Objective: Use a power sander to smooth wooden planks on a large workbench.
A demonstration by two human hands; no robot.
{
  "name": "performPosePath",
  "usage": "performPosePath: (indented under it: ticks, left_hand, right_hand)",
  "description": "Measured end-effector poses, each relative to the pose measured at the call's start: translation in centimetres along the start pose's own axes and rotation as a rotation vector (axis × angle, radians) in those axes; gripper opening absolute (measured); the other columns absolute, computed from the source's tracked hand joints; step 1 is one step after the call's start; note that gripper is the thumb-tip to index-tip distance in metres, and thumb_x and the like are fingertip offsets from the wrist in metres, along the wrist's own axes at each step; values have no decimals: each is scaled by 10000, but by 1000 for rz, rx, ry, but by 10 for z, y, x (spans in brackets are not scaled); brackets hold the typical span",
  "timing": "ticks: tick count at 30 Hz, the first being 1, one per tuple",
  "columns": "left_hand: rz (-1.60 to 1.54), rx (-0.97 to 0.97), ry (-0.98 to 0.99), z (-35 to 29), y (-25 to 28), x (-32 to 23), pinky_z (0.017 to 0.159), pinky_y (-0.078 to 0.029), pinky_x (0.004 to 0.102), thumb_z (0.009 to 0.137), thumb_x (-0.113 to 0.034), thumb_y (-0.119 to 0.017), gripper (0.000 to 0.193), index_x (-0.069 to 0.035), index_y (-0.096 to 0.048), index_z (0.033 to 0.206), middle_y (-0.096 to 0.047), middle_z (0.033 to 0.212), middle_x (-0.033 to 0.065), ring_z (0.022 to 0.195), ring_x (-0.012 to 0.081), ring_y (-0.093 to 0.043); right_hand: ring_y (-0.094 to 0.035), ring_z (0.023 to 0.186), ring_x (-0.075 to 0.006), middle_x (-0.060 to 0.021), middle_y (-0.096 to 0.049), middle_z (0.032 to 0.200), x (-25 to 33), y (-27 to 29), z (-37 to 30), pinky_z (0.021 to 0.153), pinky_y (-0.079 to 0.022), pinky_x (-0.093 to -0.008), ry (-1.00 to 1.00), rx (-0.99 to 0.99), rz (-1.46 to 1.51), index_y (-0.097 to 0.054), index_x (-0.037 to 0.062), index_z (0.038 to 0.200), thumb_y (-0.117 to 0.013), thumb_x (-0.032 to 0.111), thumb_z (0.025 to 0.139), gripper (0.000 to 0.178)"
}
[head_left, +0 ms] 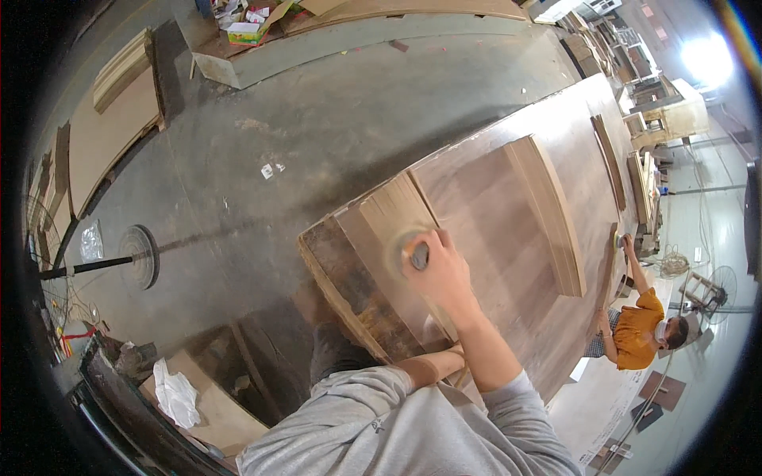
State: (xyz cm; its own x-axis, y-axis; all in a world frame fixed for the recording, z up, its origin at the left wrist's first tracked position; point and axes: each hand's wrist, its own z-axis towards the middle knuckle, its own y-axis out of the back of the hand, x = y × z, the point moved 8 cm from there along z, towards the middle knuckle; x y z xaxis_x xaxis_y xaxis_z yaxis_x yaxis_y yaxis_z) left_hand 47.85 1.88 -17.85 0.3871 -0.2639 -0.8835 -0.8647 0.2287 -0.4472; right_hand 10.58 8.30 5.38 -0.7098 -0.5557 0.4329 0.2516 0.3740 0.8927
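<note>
My right hand [442, 270] is closed round a small round tool [420, 255], dark grey with a touch of orange, its rim blurred by motion. The kind of tool is not clear. It is over a pale wooden board or group of strips [393, 210] at the near left end of a large brown worktable [484, 198]. My left arm reaches in low beside the board. Most of my left hand [458, 355] is hidden behind my right forearm, and its fingers do not show.
A stack of long wooden strips [548, 214] lies on the table to the right, with darker strips [608, 163] beyond. At the far right side a person in an orange top [637, 329] handles another strip [609, 266]. A round-based stand [141, 256] is on the floor at left.
</note>
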Motion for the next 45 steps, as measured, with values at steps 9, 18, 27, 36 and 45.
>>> performPosePath:
  ticks: [9, 18, 27, 36, 45]
  left_hand:
    - [91, 29, -31, 8, 4, -16, 1163, -408, 401, 1140, -348, -325, 478, -117, -439, 1542, -480, 1570, 79, 1440, 247, -451]
    - [131, 37, -21, 12, 7, -20, 1164, -408, 409, 1140, -360, -319, 484, -119, -443, 1541, -481, 1570, 81, 1442, 251, -449]
    - [105, 42, -43, 9, 0, -22, 1164, -407, 416, 1139, -371, -312, 491, -120, -447, 1539, -481, 1571, 84, 1444, 256, -448]
    - [503, 54, 22, 12, -3, -30, 1164, -407, 424, 1139, -382, -306, 498, -122, -451, 1538, -481, 1571, 87, 1446, 260, -447]
    - [1118, 32, 20, -11, 6, -67, 1152, -412, 417, 1140, -378, -304, 492, -134, -446, 1542, -489, 1565, 83, 1444, 257, -448]
  right_hand:
    - [-697, 984, -419, -155, -640, 1210, 34, 7, 105, 834, -571, -507, -38, -123, -13, -615, 148, 1155, -732, 306, 849, 364]
    - [-691, 1008, -412, -152, -640, 1236, 30, 3, 88, 866, -567, -495, -37, -29, 22, -609, 164, 1198, -744, 313, 833, 417]
    - [-670, 1065, -424, -164, -636, 1247, 25, 6, 114, 892, -549, -503, -91, 19, -53, -606, 160, 1202, -728, 342, 851, 414]
    - [-681, 1008, -440, -165, -618, 1243, 37, -9, 59, 861, -566, -510, 87, 12, 16, -609, 149, 1181, -727, 318, 833, 404]
    - [-672, 1025, -398, -106, -631, 1227, -47, 40, 16, 877, -546, -478, -218, -45, -23, -602, 170, 1115, -751, 312, 842, 343]
